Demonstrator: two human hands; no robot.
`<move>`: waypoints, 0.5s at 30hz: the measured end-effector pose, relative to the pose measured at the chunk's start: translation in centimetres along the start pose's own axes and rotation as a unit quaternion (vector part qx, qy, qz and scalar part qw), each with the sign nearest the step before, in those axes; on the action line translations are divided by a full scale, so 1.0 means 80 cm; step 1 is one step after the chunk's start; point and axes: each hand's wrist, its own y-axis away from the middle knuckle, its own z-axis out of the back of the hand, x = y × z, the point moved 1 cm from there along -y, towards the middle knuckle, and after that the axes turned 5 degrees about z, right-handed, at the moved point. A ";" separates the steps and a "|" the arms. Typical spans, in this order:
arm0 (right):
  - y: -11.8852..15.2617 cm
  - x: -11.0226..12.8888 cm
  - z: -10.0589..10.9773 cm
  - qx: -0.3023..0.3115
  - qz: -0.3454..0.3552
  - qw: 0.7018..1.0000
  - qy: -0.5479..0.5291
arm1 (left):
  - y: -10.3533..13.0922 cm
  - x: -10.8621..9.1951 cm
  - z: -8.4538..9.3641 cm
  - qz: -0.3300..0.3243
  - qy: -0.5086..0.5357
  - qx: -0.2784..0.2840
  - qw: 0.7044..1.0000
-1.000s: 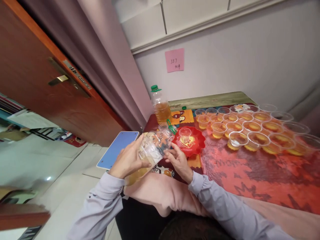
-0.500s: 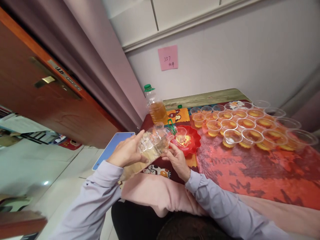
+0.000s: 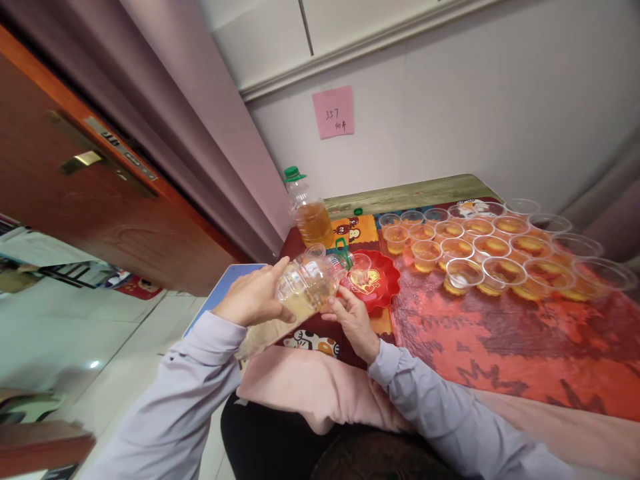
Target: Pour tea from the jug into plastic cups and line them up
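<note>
A large clear plastic bottle with pale yellow liquid lies tilted across my lap side, its neck and green handle toward a red scalloped plate. My left hand is wrapped over the bottle's body from the left. Close to the neck, the fingers of my right hand press against its underside. On the plate stands a small clear plastic cup, just past the bottle's mouth. Another clear cup shows behind the bottle. Part of the bottle's base is hidden by my left arm.
Rows of clear cups with amber liquid fill the table's right rear. A second bottle with a green cap stands at the back left, a loose green cap beside it. Pink cloth hangs at the front edge.
The camera view has shifted slightly. Both hands stay on the bottle, which keeps nearly the same tilt; the reflections and liquid inside it look different.
</note>
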 end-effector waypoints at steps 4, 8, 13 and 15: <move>-0.001 0.000 0.001 -0.004 -0.003 1.000 -0.005 | 0.000 -0.005 0.006 -0.007 -0.017 0.012 1.000; -0.002 0.000 0.001 -0.005 -0.003 1.000 -0.009 | -0.003 -0.004 0.006 -0.019 -0.021 0.009 1.000; -0.002 0.000 0.001 -0.007 -0.012 1.000 -0.014 | -0.006 -0.005 0.009 -0.017 -0.031 0.010 0.999; -0.001 0.000 0.001 -0.008 -0.015 1.000 -0.017 | -0.007 -0.006 0.010 -0.019 -0.035 0.011 0.999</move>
